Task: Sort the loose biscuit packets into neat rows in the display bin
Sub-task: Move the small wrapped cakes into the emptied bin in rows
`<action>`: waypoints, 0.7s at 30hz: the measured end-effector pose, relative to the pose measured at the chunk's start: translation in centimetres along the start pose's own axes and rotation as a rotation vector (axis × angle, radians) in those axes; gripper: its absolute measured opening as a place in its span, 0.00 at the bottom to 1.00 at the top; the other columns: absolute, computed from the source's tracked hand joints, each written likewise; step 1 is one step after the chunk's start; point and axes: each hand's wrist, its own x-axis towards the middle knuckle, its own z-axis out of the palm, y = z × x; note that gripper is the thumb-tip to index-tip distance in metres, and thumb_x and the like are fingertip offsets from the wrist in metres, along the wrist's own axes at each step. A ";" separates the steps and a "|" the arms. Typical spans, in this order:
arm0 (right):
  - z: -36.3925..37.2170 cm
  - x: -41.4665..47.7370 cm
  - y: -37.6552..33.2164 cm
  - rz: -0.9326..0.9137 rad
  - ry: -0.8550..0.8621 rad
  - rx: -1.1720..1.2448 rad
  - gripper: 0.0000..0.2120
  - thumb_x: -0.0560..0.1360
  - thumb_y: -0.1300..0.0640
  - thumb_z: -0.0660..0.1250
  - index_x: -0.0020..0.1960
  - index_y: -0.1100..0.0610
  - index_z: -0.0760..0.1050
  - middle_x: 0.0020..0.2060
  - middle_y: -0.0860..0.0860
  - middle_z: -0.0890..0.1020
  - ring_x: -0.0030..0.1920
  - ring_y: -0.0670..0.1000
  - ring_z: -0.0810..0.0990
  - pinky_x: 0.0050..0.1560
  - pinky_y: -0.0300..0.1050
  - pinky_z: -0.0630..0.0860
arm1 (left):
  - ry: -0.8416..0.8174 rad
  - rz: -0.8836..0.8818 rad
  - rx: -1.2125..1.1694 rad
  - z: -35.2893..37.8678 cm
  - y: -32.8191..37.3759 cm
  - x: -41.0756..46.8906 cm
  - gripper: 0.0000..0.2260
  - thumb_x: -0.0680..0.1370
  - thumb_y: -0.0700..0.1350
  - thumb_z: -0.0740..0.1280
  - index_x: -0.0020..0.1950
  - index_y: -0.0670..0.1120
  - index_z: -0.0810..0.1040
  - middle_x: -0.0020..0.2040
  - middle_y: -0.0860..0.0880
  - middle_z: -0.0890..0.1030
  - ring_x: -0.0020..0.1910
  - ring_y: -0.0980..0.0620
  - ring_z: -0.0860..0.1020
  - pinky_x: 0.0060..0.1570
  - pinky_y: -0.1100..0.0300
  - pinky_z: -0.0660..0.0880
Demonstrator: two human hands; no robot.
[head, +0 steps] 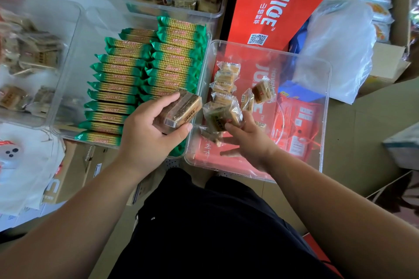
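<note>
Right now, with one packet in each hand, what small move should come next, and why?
Probably lower the right hand and stand its packet at the near end of the short row in the clear bin. That row ends just beyond this hand, the left hand grips a second packet, and a loose packet lies beside the row.

Far-left clear plastic bin: cut by the left edge, and its brown packets are motion-blurred, print unreadable. Top clear bin and red juice carton are cropped by the top edge. Left grip covers the near ends of the green-wrapped biscuit rows. Label on the clear-wrapped biscuit packet it holds is too small to read. Right grip is partly behind a second clear-wrapped packet. Loose packets under it are smeared through the clear display bin wall. Orange-printed snack bags run off the right edge.
</note>
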 end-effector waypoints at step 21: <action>0.3 2.7 1.5 -0.235 -0.010 -1.460 0.19 0.73 0.58 0.72 0.55 0.52 0.65 0.36 0.49 0.78 0.33 0.48 0.79 0.32 0.46 0.82 | -0.338 0.077 0.295 -0.5 3.2 -0.6 0.23 0.72 0.70 0.68 0.46 0.50 0.77 0.32 0.54 0.78 0.32 0.53 0.76 0.30 0.63 0.67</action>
